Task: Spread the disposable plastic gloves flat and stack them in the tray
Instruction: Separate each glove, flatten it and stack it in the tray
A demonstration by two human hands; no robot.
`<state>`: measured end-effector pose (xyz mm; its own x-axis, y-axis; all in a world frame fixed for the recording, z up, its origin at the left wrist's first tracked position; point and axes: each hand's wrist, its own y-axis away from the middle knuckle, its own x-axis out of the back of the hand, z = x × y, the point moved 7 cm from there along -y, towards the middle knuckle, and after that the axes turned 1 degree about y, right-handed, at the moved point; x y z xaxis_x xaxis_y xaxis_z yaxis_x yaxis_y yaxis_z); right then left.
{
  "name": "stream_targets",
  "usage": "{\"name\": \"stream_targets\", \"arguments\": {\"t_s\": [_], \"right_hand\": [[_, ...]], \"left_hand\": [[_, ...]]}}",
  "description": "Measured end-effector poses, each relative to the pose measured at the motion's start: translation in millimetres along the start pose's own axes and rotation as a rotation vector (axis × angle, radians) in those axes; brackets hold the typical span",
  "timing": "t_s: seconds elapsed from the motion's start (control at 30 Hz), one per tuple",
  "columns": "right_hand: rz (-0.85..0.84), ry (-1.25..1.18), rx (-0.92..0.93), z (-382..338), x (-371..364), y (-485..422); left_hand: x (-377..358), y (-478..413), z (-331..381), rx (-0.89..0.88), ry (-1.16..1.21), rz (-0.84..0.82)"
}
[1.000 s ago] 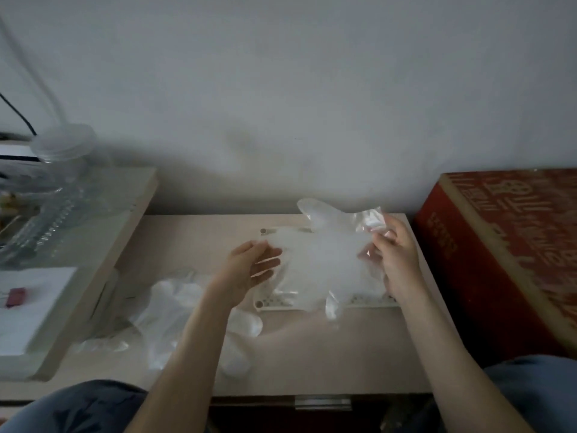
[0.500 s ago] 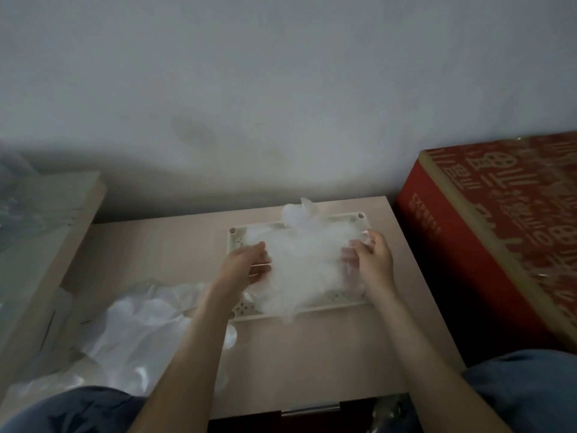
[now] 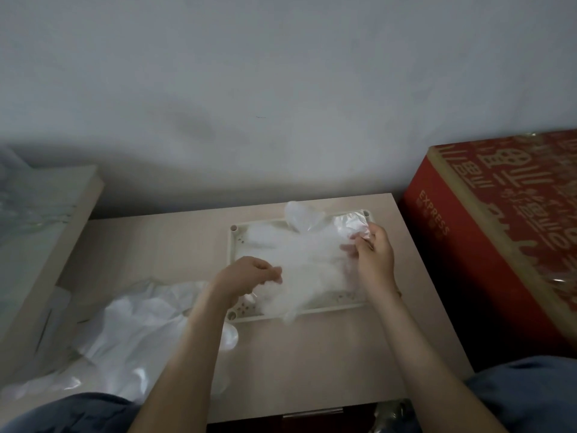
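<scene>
Fingers [image 3: 274,272] of my left hand [image 3: 249,276] are curled in, and they pinch the left edge of a clear disposable plastic glove [image 3: 306,270]. My right hand [image 3: 374,257] does the same at the other side: its fingertips are drawn together around a crinkled fold of that glove, close to the far right corner of the tray [image 3: 232,242]. Both hands are low over the tray, and the film between them is spread out but still wrinkled.

The glove covers most of the pale, rectangular tray, which sits on the tabletop [image 3: 312,354] toward its far right corner. One rounded lobe of plastic sticks out over the tray's far rim, and a thin tip hangs over the near rim onto the tabletop. Small holes show in the bare parts of the tray at its left side and near edge. How many gloves lie under this one I cannot tell, because the film is cloudy and blurred.

A loose pile of gloves [image 3: 134,332] lies by the tabletop's near left corner, partly under my left forearm. A red cardboard box [image 3: 487,245] printed with the word EXPRESS stands just beyond the tabletop's right edge. A pale shelf unit [image 3: 46,229] stands past the left edge, with something of clear plastic on top.
</scene>
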<state>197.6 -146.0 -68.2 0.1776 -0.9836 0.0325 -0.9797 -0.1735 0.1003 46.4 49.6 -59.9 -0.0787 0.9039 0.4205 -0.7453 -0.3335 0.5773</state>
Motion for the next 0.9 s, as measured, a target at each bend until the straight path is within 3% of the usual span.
{"name": "stream_targets", "arguments": {"t_s": [0.17,0.33,0.43,0.63,0.7,0.83,0.9], "right_hand": [[-0.008,0.075,0.028,4,0,-4],[0.032,0.230,-0.016,11,3,-5],[0.026,0.294,-0.021,11,2,-4],[-0.024,0.258,-0.101,10,-1,0],[-0.036,0.180,-0.148,9,-4,2],[-0.035,0.108,-0.208,11,-6,3],[-0.030,0.031,-0.258,13,-7,4]], "left_hand": [[24,0,0,-0.050,0.053,0.266],[37,-1,-11,0.060,-0.255,0.416],[41,1,-14,0.109,-0.315,0.519],[28,18,19,-0.123,-0.285,0.781],[19,12,25,-0.161,-0.251,0.675],[-7,-2,17,-0.048,-0.366,0.273],[-13,-4,12,-0.030,-0.412,0.206]]}}
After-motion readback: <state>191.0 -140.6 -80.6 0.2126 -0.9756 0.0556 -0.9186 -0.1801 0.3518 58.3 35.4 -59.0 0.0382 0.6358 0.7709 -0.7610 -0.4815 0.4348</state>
